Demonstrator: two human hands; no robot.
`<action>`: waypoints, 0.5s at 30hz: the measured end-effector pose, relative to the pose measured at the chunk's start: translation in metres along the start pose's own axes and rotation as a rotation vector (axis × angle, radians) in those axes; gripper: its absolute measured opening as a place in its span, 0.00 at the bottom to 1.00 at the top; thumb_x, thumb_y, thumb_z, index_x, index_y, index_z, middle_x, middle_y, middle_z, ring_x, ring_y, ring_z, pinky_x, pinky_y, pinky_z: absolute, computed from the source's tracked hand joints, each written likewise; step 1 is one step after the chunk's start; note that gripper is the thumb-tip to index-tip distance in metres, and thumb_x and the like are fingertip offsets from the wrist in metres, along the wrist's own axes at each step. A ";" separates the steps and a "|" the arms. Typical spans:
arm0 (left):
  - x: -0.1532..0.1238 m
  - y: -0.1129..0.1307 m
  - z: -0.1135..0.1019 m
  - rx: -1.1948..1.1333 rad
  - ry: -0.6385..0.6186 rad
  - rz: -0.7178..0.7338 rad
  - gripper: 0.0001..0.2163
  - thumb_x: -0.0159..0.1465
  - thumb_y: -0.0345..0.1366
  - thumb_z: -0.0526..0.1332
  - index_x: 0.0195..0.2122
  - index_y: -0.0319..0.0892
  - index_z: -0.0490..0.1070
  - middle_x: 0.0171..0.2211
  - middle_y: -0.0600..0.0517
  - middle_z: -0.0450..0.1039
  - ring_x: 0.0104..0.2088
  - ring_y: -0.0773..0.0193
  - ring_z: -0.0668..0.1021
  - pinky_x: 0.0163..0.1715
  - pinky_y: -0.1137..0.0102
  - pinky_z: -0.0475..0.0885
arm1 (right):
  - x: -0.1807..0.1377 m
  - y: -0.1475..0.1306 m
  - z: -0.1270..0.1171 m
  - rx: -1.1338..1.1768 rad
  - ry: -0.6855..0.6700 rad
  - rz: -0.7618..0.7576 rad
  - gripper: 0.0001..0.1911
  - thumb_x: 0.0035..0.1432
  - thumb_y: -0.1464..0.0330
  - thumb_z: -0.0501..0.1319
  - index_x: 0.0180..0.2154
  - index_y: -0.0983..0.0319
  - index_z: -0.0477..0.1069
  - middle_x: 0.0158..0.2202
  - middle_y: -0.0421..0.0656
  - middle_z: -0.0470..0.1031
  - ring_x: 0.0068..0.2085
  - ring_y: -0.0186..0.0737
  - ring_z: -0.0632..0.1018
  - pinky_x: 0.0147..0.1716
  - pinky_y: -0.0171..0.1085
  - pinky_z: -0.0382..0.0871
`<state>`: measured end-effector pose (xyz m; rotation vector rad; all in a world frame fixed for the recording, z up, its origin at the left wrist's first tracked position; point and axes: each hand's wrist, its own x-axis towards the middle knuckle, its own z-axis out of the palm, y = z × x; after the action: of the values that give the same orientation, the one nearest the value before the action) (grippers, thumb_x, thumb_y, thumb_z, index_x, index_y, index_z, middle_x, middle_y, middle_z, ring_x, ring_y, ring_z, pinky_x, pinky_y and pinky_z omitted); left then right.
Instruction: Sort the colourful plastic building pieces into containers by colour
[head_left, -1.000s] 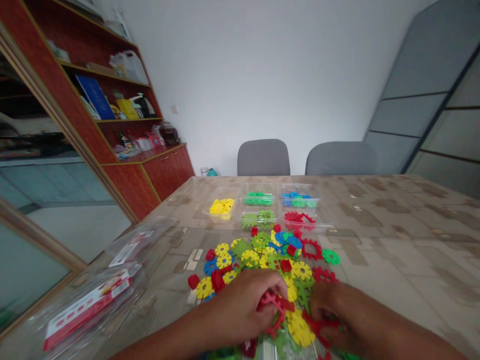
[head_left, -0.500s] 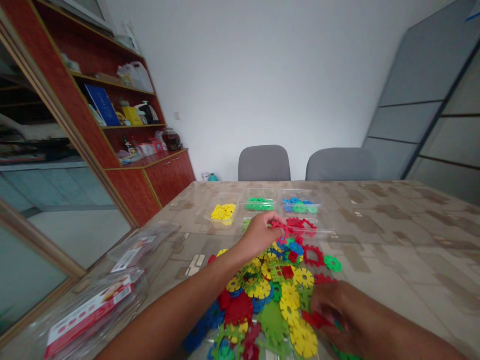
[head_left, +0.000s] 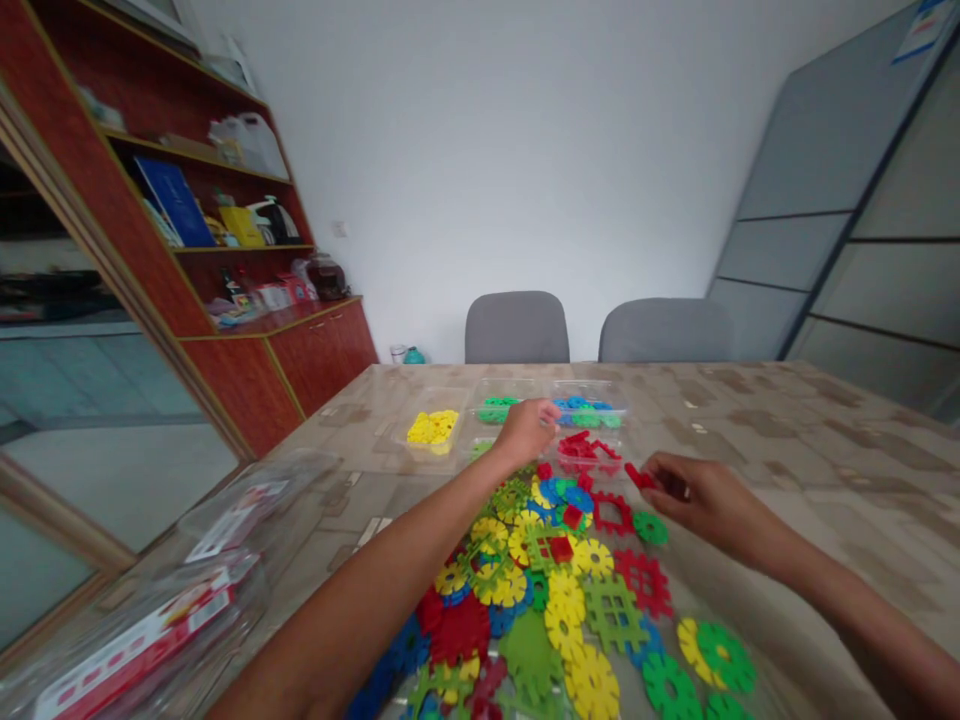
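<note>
My left hand [head_left: 529, 430] reaches over the clear boxes, beside the box with red pieces [head_left: 589, 452]; its fingers are loosely apart and I see nothing in them. In my right hand [head_left: 694, 490] a small red plastic piece [head_left: 640, 477] is pinched between thumb and fingers, just right of that box. Below both hands spreads a pile of plastic building pieces: yellow notched discs [head_left: 592, 680], green discs [head_left: 670, 686], red square frames [head_left: 613, 513] and olive lattice pieces [head_left: 613, 610]. My left forearm covers part of the pile.
Further boxes hold yellow pieces [head_left: 433, 428], green pieces [head_left: 498, 407] and blue and green pieces [head_left: 589, 412]. Clear packaging with red and white labels [head_left: 142, 650] lies at the table's left edge. Two grey chairs [head_left: 517, 328] stand behind the table [head_left: 757, 440].
My left hand has let go of a red piece above the red box. My right hand has moved from the near pile up and away, carrying a red piece towards the box.
</note>
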<state>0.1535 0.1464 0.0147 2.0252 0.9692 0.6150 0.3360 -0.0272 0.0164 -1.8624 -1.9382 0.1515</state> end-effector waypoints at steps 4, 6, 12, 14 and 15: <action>-0.015 0.003 -0.001 -0.043 0.053 0.066 0.08 0.66 0.24 0.59 0.43 0.37 0.75 0.40 0.50 0.77 0.28 0.69 0.76 0.30 0.74 0.72 | 0.037 0.014 0.001 -0.117 0.111 0.030 0.07 0.60 0.66 0.55 0.30 0.59 0.68 0.27 0.43 0.74 0.27 0.41 0.73 0.28 0.36 0.59; -0.028 0.004 -0.003 -0.065 0.059 0.101 0.10 0.65 0.24 0.58 0.43 0.38 0.75 0.40 0.50 0.77 0.27 0.70 0.75 0.28 0.75 0.70 | 0.052 0.018 0.004 -0.153 0.142 0.042 0.07 0.60 0.66 0.56 0.32 0.60 0.70 0.31 0.46 0.76 0.30 0.43 0.75 0.29 0.37 0.60; -0.075 -0.007 -0.031 -0.086 -0.025 0.151 0.10 0.63 0.28 0.58 0.43 0.38 0.75 0.34 0.51 0.77 0.26 0.67 0.75 0.27 0.75 0.68 | 0.057 0.022 0.007 -0.133 0.136 0.038 0.10 0.61 0.68 0.55 0.38 0.63 0.74 0.37 0.51 0.80 0.32 0.44 0.77 0.33 0.39 0.65; -0.089 -0.015 -0.044 -0.077 -0.070 0.158 0.09 0.63 0.29 0.58 0.42 0.38 0.75 0.34 0.52 0.78 0.27 0.66 0.76 0.28 0.74 0.68 | 0.045 0.022 0.003 -0.104 0.104 0.022 0.12 0.61 0.67 0.53 0.39 0.63 0.74 0.35 0.49 0.80 0.32 0.44 0.77 0.34 0.39 0.65; -0.095 -0.019 -0.050 -0.075 -0.089 0.160 0.08 0.63 0.30 0.59 0.41 0.38 0.76 0.34 0.52 0.78 0.28 0.66 0.76 0.29 0.74 0.68 | 0.037 0.021 0.001 -0.087 0.073 0.012 0.12 0.61 0.67 0.53 0.38 0.62 0.74 0.33 0.48 0.80 0.31 0.44 0.76 0.33 0.39 0.65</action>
<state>0.0552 0.0994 0.0196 2.0583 0.7261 0.6312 0.3557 0.0104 0.0167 -1.9073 -1.9127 0.0023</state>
